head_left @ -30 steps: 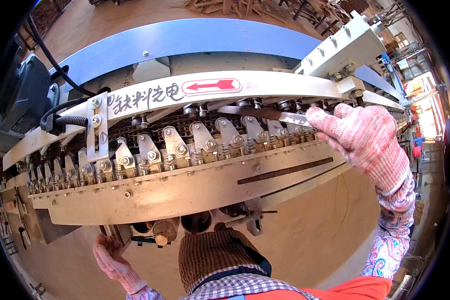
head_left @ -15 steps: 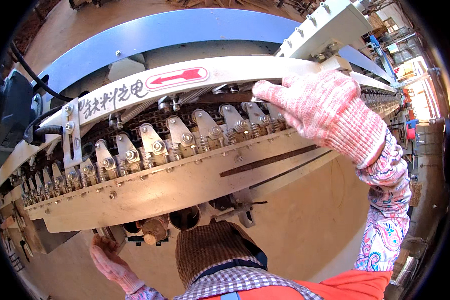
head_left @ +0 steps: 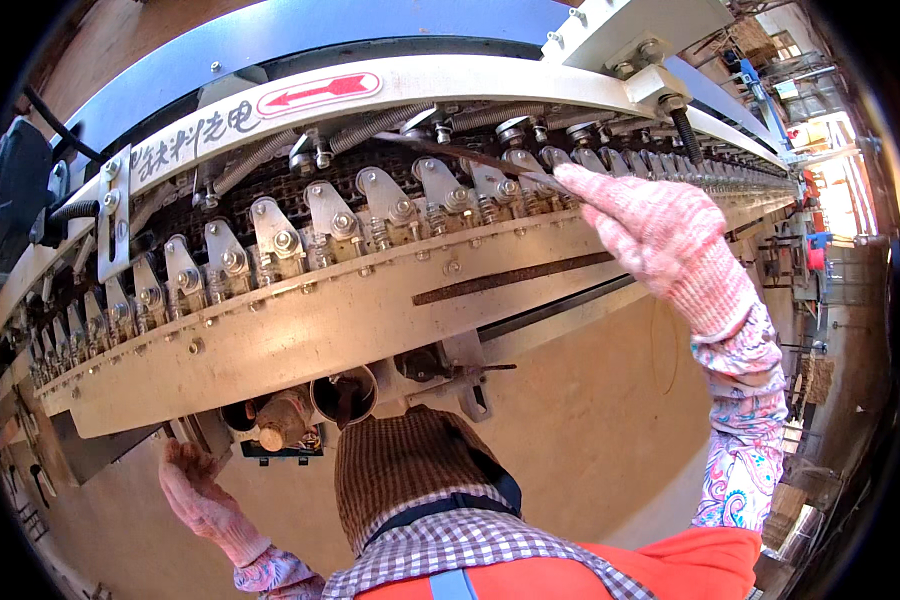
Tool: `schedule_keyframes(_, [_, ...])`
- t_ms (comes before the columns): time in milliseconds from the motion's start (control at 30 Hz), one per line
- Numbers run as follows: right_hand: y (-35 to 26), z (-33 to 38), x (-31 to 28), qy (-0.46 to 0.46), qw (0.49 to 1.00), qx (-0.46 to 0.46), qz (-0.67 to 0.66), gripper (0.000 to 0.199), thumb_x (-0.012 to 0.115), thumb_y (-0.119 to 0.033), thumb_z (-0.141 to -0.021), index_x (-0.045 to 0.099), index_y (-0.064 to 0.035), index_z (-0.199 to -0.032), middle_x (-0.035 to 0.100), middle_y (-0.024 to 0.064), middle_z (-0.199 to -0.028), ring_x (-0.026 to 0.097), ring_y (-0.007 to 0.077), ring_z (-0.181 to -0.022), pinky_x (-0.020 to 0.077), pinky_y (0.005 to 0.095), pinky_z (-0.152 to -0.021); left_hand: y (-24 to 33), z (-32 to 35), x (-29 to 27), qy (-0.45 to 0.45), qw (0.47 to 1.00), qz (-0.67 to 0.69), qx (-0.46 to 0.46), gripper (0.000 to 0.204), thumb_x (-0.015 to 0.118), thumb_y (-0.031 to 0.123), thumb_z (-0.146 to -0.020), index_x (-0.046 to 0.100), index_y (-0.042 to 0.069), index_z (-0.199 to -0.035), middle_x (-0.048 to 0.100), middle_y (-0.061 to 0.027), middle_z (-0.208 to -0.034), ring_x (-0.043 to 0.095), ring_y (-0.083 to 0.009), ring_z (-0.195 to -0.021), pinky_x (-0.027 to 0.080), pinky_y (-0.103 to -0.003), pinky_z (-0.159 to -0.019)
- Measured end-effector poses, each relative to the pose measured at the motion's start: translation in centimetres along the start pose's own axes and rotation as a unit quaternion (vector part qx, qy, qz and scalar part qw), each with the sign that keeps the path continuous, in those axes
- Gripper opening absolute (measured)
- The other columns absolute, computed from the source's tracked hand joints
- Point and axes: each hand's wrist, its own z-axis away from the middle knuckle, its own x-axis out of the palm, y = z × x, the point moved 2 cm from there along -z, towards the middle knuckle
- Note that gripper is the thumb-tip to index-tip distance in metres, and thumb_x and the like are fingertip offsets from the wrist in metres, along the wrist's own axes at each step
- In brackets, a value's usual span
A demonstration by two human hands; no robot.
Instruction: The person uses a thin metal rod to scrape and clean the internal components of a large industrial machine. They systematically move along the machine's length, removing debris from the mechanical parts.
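A long cream-coloured machine (head_left: 300,330) with a row of metal clamps (head_left: 390,205) on a chain runs across the view. My right hand (head_left: 660,235), in a pink knitted glove, is raised to the clamp row and grips a thin dark strip (head_left: 470,155) that reaches left over the clamps. My left hand (head_left: 195,495), also gloved, rests open against the underside of the machine near a round roller end (head_left: 345,395). My brown face covering and checked collar fill the lower middle.
A curved cream guard with a red arrow label (head_left: 320,92) arches over the clamps, with a blue cover (head_left: 270,40) behind it. Black cables and a dark box (head_left: 15,190) sit at the left. A tan floor (head_left: 590,400) lies below; other machines stand at the far right.
My right hand has drawn back from lying flat on the clamps and now pinches the thin strip. The view has shifted closer to the machine. My left hand stays under the machine.
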Motion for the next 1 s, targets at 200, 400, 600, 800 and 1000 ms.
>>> schedule_keyframes(200, [-1.7,-0.6,1.3,0.019,0.997,-0.035,0.066,0.036,0.067,-0.017,-0.097,0.067,-0.0198,-0.132,0.071,0.0102,-0.090,0.070,0.0325,-0.080,0.0570,0.0440,-0.069,0.2,1.1,0.1,0.003,0.999,-0.004,0.032,0.052,0.054,0.043,-0.107,0.062,-0.002,-0.131,0.067,-0.0095,-0.105,0.063,-0.0183,-0.088,0.051,-0.033,-0.079])
schedule_keyframes(400, [-3.8,0.5,-3.2,0.020,0.998,-0.028,0.043,0.044,0.072,-0.009,-0.089,0.070,-0.0172,-0.132,0.067,0.0124,-0.085,0.067,0.0316,-0.074,0.0543,0.0406,-0.066,-0.8,1.5,-1.5,0.021,0.999,0.028,0.022,0.050,0.054,0.041,-0.107,0.062,-0.003,-0.131,0.067,-0.0104,-0.104,0.062,-0.0193,-0.086,0.051,-0.034,-0.077])
schedule_keyframes(600, [-8.6,-3.4,-3.9,0.045,0.993,-0.098,0.053,0.043,0.073,-0.012,-0.089,0.070,-0.0186,-0.131,0.064,0.0100,-0.082,0.065,0.0285,-0.067,0.0524,0.0410,-0.059,-0.5,1.7,-1.4,0.023,0.999,0.038,0.023,0.049,0.052,0.040,-0.109,0.062,-0.003,-0.131,0.067,-0.0109,-0.104,0.062,-0.0188,-0.086,0.052,-0.034,-0.077])
schedule_keyframes(800, [-11.5,-10.1,-0.2,0.016,0.974,-0.122,0.193,0.029,0.062,-0.031,-0.100,0.061,-0.0245,-0.127,0.063,0.0084,-0.087,0.068,0.0310,-0.070,0.0534,0.0425,-0.057,-0.7,0.6,-1.3,0.006,0.998,0.055,0.030,0.049,0.051,0.040,-0.109,0.062,-0.003,-0.129,0.068,-0.0106,-0.103,0.064,-0.0180,-0.081,0.053,-0.032,-0.073])
schedule_keyframes(1000, [-13.7,-9.5,-5.2,-0.079,0.955,-0.072,0.278,0.037,0.066,-0.018,-0.093,0.060,-0.0249,-0.129,0.064,0.0068,-0.079,0.069,0.0312,-0.070,0.0546,0.0437,-0.057,-0.2,-0.2,-1.9,0.062,0.997,0.046,0.020,0.049,0.052,0.040,-0.108,0.063,-0.003,-0.128,0.069,-0.0112,-0.102,0.065,-0.0183,-0.080,0.055,-0.033,-0.072])
